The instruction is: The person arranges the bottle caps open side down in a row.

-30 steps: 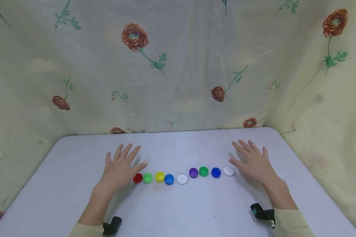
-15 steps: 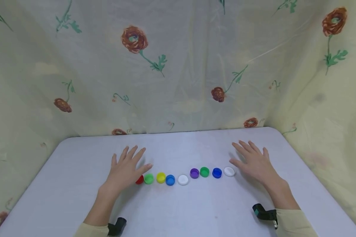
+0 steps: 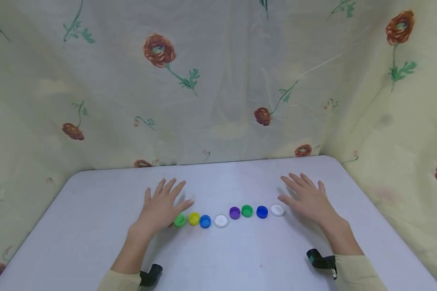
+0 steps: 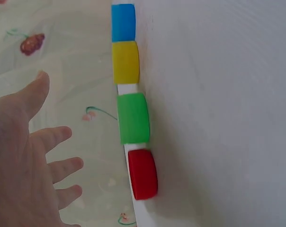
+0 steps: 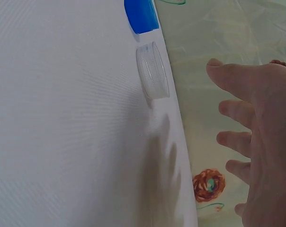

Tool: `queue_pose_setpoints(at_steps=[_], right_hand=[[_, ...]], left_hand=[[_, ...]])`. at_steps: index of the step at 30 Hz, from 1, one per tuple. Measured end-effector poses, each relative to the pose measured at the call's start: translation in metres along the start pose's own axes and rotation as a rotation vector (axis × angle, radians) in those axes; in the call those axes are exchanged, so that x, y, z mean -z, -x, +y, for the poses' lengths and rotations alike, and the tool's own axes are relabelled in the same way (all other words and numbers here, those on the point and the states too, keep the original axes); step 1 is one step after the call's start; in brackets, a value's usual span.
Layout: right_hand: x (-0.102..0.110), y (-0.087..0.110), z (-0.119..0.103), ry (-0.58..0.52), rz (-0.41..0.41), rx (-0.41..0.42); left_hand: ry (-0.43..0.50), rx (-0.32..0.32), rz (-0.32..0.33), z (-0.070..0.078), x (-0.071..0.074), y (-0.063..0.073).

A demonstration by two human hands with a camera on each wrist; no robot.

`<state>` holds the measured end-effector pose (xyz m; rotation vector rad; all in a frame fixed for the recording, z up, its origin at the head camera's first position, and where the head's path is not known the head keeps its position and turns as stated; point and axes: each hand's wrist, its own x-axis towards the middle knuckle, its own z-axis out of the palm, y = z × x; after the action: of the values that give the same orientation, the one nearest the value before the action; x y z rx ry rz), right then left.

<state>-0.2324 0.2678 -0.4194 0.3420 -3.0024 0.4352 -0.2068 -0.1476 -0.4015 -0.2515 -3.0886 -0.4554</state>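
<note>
A loose row of coloured bottle caps lies across the white table (image 3: 211, 258). My left hand (image 3: 159, 212), fingers spread, hovers over the row's left end and hides most of the red cap (image 4: 143, 175). Beside that come a light green cap (image 3: 180, 220), a yellow cap (image 3: 194, 218), a blue cap (image 3: 205, 221) and a white cap (image 3: 221, 221). Farther right sit a purple cap (image 3: 234, 213), a green cap (image 3: 247, 211) and a dark blue cap (image 3: 262, 212). Nearest my right hand (image 3: 309, 201), also spread and holding nothing, is a clear whitish cap (image 5: 152, 71).
Flower-printed curtain (image 3: 218, 81) hangs behind the table and along both sides. Each wrist wears a small black camera, the left camera (image 3: 151, 275) and the right camera (image 3: 320, 259). Shadows of the hands fall on the tabletop.
My left hand has drifted right over the red cap, which was in plain sight a second ago. My right hand has barely moved, and the caps keep their places.
</note>
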Motion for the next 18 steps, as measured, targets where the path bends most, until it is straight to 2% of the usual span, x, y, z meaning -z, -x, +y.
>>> queue_pose_setpoints(at_steps=[9,18], right_hand=[[-0.002,0.004,0.007,-0.012,0.008,0.009],[0.0,0.01,0.011,-0.021,0.003,0.04]], left_hand=[[0.005,-0.024,-0.017,0.018,-0.013,-0.009],[0.004,-0.037,-0.03,0.029,-0.019,-0.013]])
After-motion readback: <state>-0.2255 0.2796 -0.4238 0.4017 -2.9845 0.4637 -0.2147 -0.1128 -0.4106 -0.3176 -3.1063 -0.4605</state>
